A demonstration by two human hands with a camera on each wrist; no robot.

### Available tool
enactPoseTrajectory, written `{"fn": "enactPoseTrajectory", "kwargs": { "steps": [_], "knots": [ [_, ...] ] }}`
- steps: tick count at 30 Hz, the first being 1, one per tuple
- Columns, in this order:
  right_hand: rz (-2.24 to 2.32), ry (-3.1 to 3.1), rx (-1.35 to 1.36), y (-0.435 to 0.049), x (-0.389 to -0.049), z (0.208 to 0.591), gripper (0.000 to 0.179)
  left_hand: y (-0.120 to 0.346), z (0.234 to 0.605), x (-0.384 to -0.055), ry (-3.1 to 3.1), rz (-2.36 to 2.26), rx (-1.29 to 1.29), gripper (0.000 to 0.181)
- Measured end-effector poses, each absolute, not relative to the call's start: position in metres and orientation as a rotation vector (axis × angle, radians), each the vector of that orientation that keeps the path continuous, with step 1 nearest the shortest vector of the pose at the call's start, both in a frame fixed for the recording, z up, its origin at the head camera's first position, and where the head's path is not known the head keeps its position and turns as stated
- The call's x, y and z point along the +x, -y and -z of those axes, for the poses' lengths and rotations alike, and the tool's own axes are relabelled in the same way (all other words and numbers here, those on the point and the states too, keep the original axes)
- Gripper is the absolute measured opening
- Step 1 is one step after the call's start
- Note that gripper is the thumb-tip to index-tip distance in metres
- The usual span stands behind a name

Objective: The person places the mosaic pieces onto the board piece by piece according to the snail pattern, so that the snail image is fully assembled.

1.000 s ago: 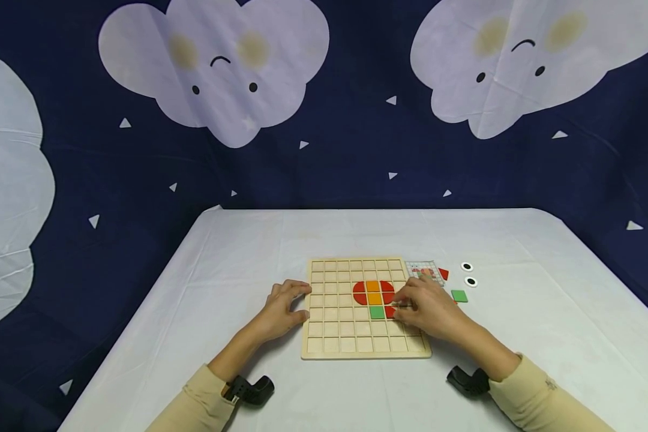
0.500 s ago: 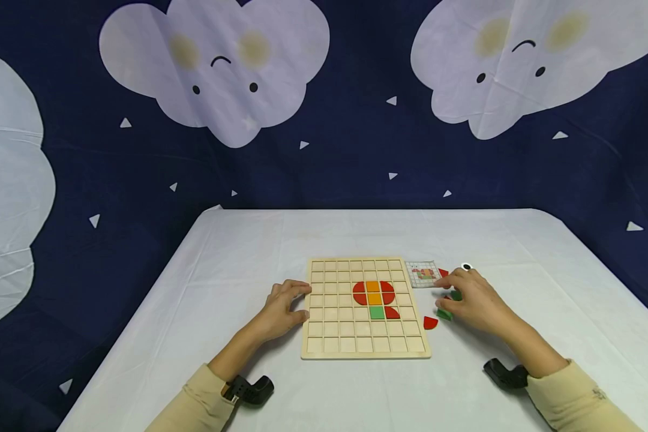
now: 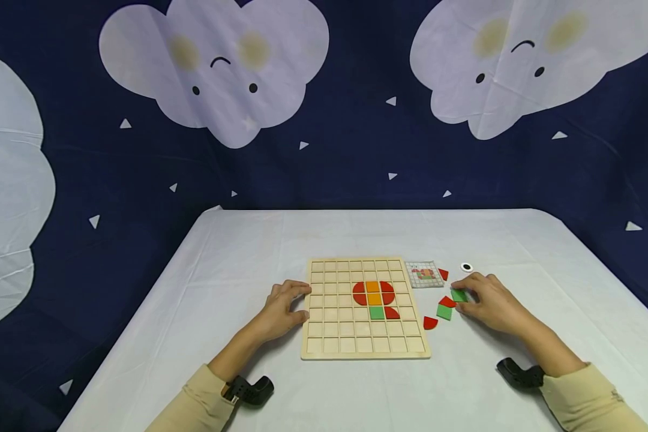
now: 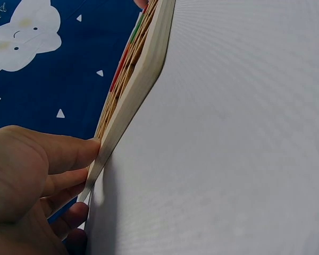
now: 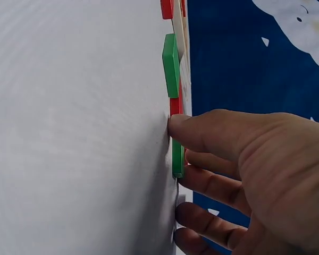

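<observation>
A wooden grid board point(image 3: 335, 345) lies on the table with red, orange and green tiles set in its right-hand cells. My left hand point(image 3: 278, 309) rests at the board's left edge; in the left wrist view its thumb point(image 4: 77, 154) touches the rim. To the right of the board, my right hand point(image 3: 491, 303) pinches a green square tile point(image 3: 458, 295) between thumb and index finger, the tile lying flat on the table. In the right wrist view this green tile point(image 5: 177, 154) shows between the thumb and fingers. Another green square point(image 3: 444, 312) and a red piece point(image 3: 447, 301) lie beside the thumb.
A small printed pattern card point(image 3: 424, 273) lies at the board's upper right, with a red piece point(image 3: 444, 274) by its edge. A white eye disc point(image 3: 467, 267) sits beyond the right hand. A red quarter-round tile point(image 3: 430, 323) lies near the board's right rim.
My right hand has left the red quarter-round tile in the board and moved right to the loose green square. The left hand has stayed at the board's edge.
</observation>
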State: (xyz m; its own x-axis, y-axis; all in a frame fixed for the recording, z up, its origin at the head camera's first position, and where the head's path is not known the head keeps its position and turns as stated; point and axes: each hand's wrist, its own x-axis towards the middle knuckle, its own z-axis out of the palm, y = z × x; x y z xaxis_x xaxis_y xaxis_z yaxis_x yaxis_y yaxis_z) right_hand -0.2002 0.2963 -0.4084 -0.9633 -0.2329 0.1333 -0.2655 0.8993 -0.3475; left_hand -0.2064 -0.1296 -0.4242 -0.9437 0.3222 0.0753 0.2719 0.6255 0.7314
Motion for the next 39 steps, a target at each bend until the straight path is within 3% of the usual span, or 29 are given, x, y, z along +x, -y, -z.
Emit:
{"fn": "enactPoseTrajectory", "kwargs": {
  "steps": [14, 26, 39],
  "knots": [
    [-0.563, 2.972, 0.406, -0.303, -0.201, 0.408, 0.025, 0.129, 0.424, -0.206, -2.783, -1.231, 0.503, 0.046],
    [-0.582, 2.948, 0.387, -0.302, -0.201, 0.408, 0.025, 0.129, 0.425, -0.207, -2.783, -1.226, 0.503, 0.046],
    [-0.628, 2.869, 0.566, -0.247, -0.194, 0.390, 0.023, 0.130, 0.425, -0.207, -2.774, -1.226, 0.515, 0.046]
  ]
}}
